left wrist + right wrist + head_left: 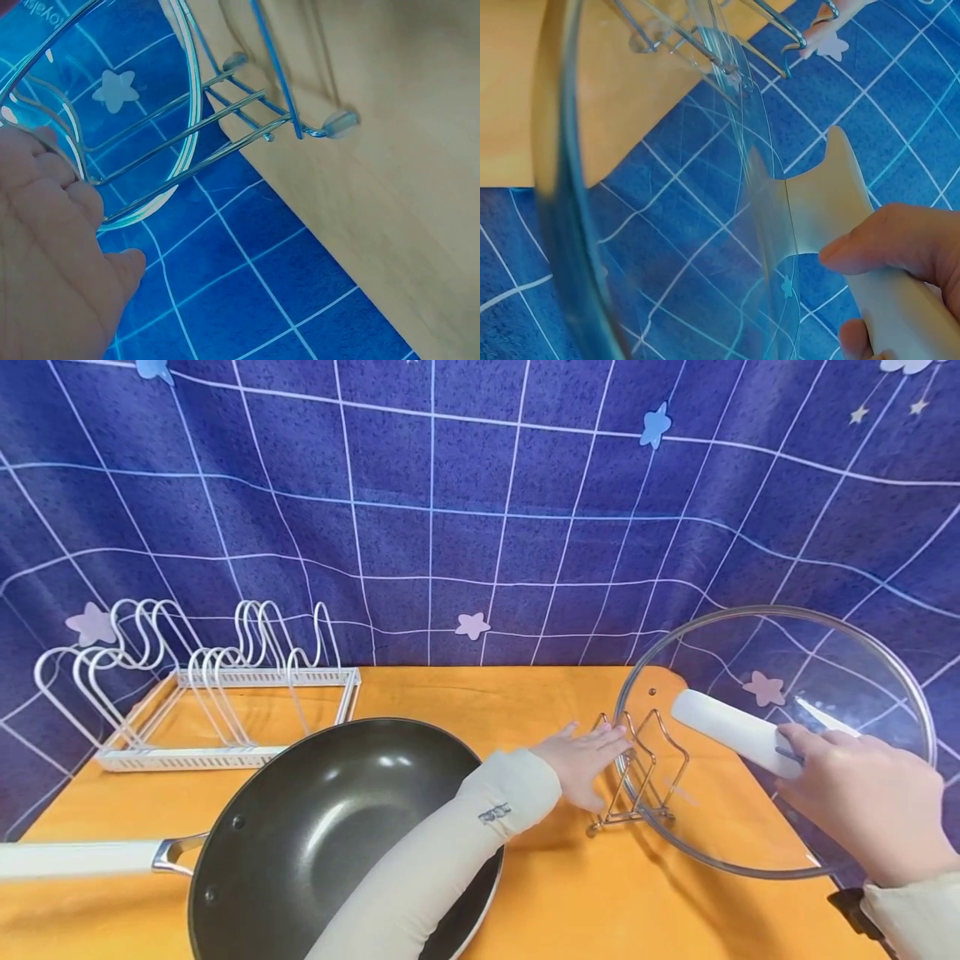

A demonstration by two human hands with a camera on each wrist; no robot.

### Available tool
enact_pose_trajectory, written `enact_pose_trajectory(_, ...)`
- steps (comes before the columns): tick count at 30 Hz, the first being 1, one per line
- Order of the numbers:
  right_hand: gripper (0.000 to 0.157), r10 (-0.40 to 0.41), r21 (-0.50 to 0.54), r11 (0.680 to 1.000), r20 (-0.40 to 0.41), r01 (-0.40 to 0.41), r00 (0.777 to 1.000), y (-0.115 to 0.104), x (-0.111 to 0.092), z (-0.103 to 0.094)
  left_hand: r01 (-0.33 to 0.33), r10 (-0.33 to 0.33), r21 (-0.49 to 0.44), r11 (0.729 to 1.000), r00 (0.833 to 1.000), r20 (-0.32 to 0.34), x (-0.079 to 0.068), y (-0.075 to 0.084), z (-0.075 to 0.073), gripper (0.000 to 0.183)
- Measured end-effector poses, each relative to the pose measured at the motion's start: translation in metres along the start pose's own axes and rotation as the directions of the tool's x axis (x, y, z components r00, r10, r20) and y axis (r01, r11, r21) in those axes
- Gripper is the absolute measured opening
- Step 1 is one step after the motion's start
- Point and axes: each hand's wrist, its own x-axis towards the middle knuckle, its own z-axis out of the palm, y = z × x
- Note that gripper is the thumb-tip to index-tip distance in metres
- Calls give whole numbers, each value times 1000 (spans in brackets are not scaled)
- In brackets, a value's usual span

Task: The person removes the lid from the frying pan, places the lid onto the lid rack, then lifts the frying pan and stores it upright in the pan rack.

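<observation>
A large clear glass lid (780, 610) with a metal rim and a long white handle (735, 731) is tilted up on edge at the right. My right hand (870, 793) grips that handle, thumb along its side in the right wrist view. The lid's left edge overlaps a small wire rack (637, 814), and in the left wrist view its rim (196, 90) passes among the rack's wires. My left hand (581, 764) reaches across to the rack, fingers extended at its upper wires and thumb held apart.
A dark wok (337, 827) with a white handle (82, 860) lies beneath my left forearm. Behind it at the left stands a white rack (187, 757) with curved dividers. Blue grid-patterned cloth (465, 543) hangs behind the orange tabletop (465, 693).
</observation>
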Motion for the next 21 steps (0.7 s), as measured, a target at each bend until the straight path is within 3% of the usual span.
enact_pose_trajectory(7,52,-55,4,998,-58,56,997,2,4,3,17,-16,21,1000,1000,-8,-1,0,2,94)
enact_pose_trajectory(21,52,-9,-2,1000,15,9,1000,4,10,5,29,-29,9,1000,1000,3,0,3,0,93)
